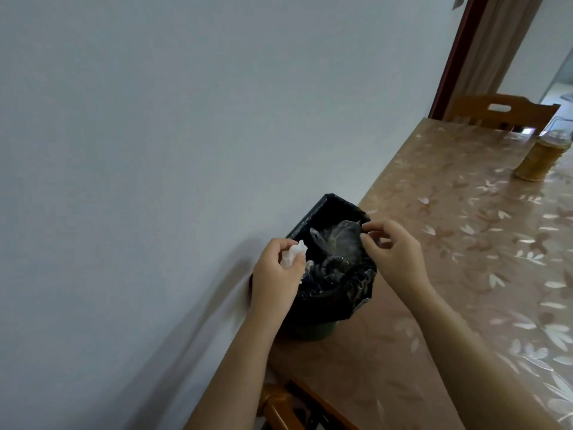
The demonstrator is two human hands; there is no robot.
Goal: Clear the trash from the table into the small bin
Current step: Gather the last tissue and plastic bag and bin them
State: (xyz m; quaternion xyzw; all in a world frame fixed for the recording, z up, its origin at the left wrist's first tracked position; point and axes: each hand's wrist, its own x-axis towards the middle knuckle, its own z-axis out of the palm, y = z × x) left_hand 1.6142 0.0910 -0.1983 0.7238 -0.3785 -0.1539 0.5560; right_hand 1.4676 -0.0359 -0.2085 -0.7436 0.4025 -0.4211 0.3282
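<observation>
Where the pale grey wall meets the long table, a small bin stands on the tabletop, pushed up against the wall at the table's near end. The table wears a glossy tan cover printed with pale leaves and flowers. A wooden chair stands at its far end, and the corner of another chair shows below the near edge.

The bin is dark and square-mouthed, with a greenish base just showing at the bottom. It is lined with a black plastic bag that is crumpled and shiny. The bag folds over the rim and hangs down the front side. Inside lies a wrinkled greyish mass — what it is cannot be told.

Both hands are at the bin's mouth. The right hand is at the right rim, its fingers curled, thumb and forefinger pinching the bag's edge. The left hand is at the left rim, its fingers closed round a crumpled white tissue — the wad pokes out above the thumb, just over the bin's opening.

Well apart, near the far right edge of the table, stands a jar with a clear top and a woven-looking yellow body.
</observation>
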